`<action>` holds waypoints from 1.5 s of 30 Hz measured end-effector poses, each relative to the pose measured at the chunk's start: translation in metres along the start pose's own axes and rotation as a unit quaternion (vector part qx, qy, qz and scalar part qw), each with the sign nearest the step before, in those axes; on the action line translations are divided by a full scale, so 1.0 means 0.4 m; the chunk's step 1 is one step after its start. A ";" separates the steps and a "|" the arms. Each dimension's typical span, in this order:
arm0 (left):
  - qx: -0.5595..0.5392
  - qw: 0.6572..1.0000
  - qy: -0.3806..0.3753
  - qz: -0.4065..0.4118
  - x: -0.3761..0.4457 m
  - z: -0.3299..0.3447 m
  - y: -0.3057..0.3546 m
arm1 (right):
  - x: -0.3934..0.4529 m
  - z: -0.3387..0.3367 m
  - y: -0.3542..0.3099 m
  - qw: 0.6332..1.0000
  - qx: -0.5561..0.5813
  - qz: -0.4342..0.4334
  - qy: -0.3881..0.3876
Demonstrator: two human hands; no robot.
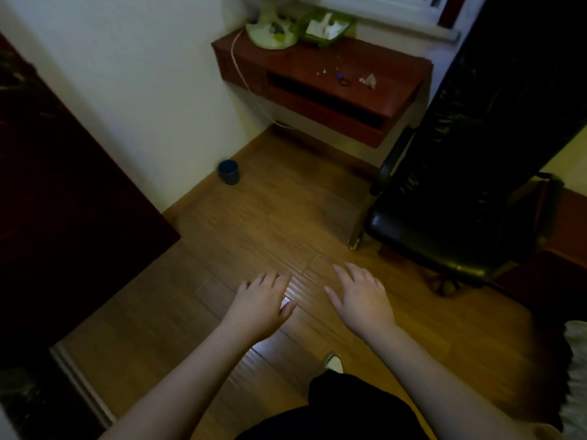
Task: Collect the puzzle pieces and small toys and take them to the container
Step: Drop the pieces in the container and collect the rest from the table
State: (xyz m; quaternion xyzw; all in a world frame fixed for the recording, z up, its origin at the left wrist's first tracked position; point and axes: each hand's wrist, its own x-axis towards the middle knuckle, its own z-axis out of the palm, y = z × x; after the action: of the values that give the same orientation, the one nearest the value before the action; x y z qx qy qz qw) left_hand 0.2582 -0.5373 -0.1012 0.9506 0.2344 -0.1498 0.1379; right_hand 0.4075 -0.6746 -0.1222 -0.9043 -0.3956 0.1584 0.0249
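Observation:
Several small toys (344, 77) lie scattered on the red-brown wall shelf (397, 100) at the top centre, among them a dark ring and tiny coloured bits. A green container (324, 27) with white pieces inside stands at the back of that shelf. My left hand (262, 301) and my right hand (357, 296) hover palm-down over the wooden floor, well short of the shelf. Both have relaxed, spread fingers and hold nothing.
A black office chair (444, 217) stands at the right beside the shelf. A small dark blue cup (228, 172) sits on the floor by the wall. A dark cabinet (57, 201) fills the left. A green-white fan base (273, 33) with a cord rests on the shelf.

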 end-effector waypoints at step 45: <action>0.005 0.995 0.041 0.093 1.114 -0.522 -0.464 | 1.176 -0.374 -0.100 0.996 0.054 0.048 0.044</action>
State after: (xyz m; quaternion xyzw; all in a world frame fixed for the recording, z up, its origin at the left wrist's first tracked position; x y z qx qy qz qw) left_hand 0.5903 -0.1298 -0.1010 0.9742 0.1494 -0.0988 0.1372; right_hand 0.7246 -0.2950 -0.0988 -0.9257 -0.3412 0.1408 0.0831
